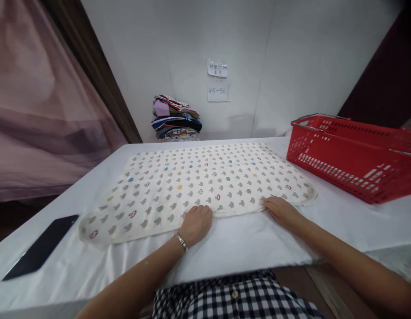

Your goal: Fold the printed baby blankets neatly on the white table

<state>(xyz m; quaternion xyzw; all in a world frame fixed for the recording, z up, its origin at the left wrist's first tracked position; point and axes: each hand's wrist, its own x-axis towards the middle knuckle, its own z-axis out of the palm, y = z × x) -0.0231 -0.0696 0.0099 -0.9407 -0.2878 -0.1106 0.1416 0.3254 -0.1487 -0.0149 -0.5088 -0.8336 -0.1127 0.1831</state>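
Note:
A cream blanket [192, 181] printed with small mushrooms, mostly grey with a few red, blue, green and yellow, lies spread flat across the table. Its corners are rounded, and at the right corner more than one layer of edge shows. My left hand [196, 223], with a bracelet at the wrist, is closed on the near edge around its middle, knuckles up. Farther right, my right hand [281, 212] pinches the same edge between thumb and fingers. The fingertips of both hands are partly hidden.
A white cloth covers the table [232, 248]. A red plastic basket [341, 155] stands at the right, a dark flat phone or tablet [41, 248] lies at the left. Folded fabrics [176, 119] are stacked by the back wall, near paper signs [218, 91]. A pink curtain [42, 102] hangs left.

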